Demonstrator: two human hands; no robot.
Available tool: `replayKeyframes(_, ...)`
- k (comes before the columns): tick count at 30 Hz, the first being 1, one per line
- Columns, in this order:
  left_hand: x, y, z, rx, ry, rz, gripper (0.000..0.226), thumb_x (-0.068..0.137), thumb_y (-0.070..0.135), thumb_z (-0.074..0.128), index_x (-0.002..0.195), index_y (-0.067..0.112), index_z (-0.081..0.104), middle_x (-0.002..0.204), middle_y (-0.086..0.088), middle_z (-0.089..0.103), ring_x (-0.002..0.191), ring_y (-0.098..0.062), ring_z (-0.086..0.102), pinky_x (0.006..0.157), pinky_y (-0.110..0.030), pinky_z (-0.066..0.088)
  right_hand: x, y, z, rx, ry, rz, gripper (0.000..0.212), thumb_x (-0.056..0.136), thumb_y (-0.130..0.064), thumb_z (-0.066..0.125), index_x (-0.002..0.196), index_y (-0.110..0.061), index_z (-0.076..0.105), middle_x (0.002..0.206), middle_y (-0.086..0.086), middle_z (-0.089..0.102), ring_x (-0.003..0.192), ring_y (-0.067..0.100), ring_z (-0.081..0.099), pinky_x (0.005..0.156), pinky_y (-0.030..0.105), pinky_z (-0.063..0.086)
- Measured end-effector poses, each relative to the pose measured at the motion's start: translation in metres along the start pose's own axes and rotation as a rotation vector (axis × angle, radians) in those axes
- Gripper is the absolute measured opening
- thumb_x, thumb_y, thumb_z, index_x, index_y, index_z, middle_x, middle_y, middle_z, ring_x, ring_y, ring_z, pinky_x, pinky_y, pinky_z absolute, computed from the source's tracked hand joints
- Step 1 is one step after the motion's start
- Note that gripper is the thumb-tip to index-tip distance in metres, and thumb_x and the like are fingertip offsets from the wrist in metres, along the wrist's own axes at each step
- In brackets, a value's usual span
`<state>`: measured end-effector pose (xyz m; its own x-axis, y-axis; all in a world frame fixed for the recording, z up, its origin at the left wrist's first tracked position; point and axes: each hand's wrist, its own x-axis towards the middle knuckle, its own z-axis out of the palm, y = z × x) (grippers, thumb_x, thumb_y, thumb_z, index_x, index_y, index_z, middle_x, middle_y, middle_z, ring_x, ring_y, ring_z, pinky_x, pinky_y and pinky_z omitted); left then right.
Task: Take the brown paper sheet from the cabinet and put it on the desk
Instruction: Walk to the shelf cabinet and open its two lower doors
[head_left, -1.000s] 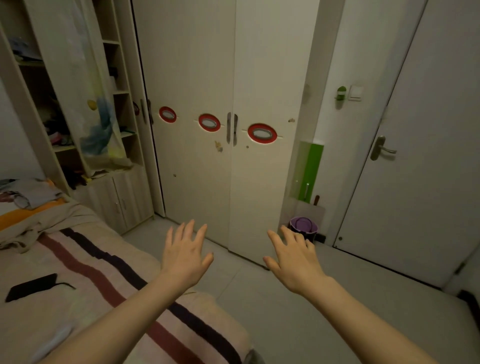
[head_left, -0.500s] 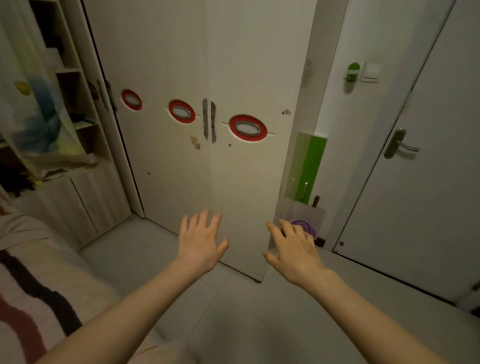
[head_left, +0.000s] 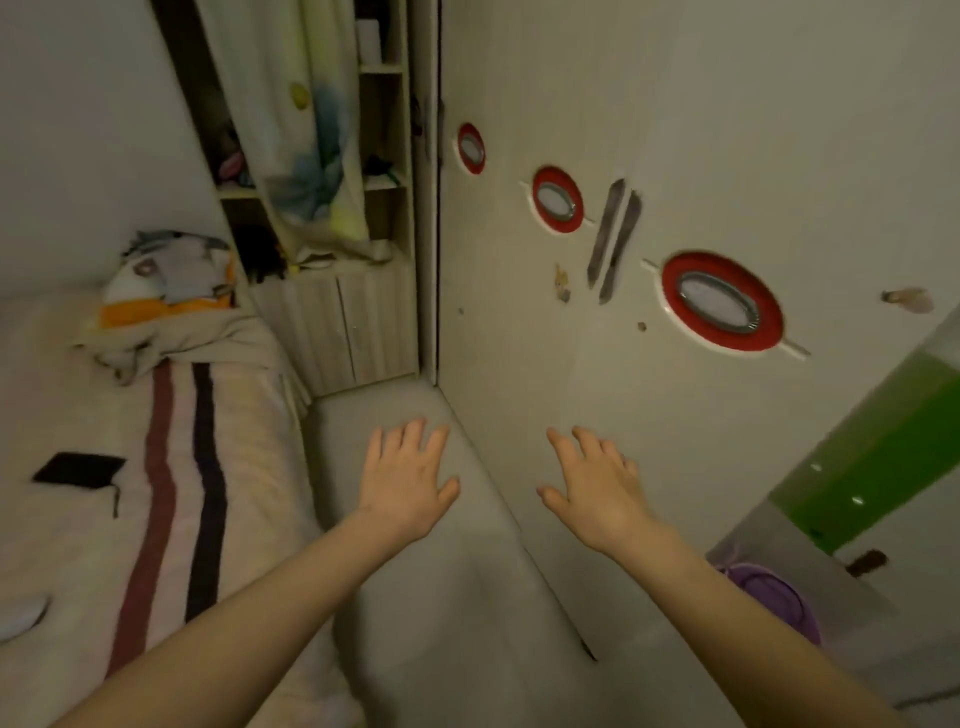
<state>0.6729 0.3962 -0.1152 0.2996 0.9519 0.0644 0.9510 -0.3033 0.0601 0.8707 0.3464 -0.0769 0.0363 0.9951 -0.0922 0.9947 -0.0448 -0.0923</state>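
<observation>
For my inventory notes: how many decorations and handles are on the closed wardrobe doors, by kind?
Red oval rings with silver centres: 3
Long dark metal handles: 2
Total: 5

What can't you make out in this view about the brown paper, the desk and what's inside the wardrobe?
- Brown paper sheet: not visible in the head view; the wardrobe doors are shut and hide the inside.
- Desk: not in frame.
- Shelf unit: partly covered by a hanging cloth; its contents are dark and blurred.
- Left hand and right hand: open, empty, away from the door handles.
</observation>
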Motion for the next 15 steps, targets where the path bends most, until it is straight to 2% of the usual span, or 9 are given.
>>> replayKeyframes(4,0.041,-0.030,0.008,0.033,0.000,-0.159,0.067,0.087,0.054,0.035,0.143,0.024,0.016,0.153,-0.009,0.021,0.137,-0.028,0.023,0.114,-0.044,0.009,0.074,-0.008,0.000,-0.009,-0.030,-0.144,0.061,0.089,-0.045,0.043,0.141,-0.021,0.021,0.147,0.011,0.028,0.130,0.032,0.031,0.103,0.044,0.029)
replayKeyframes(8,0.100,-0.060,0.021,0.028,0.003,-0.236,0.068,0.087,0.055,0.034,0.144,0.023,0.014,0.153,-0.009,0.021,0.138,-0.028,0.021,0.115,-0.045,0.010,0.153,-0.021,0.002,0.001,-0.053,-0.247,0.061,0.090,-0.043,0.042,0.142,-0.021,0.020,0.147,0.012,0.027,0.130,0.032,0.030,0.104,0.044,0.028)
replayKeyframes(15,0.231,-0.130,0.029,0.012,-0.032,-0.300,0.066,0.088,0.053,0.034,0.143,0.022,0.015,0.149,-0.009,0.025,0.137,-0.028,0.024,0.115,-0.044,0.008,0.311,-0.045,-0.004,-0.002,-0.039,-0.267,0.062,0.090,-0.044,0.041,0.143,-0.022,0.017,0.147,0.010,0.027,0.130,0.031,0.030,0.104,0.042,0.028)
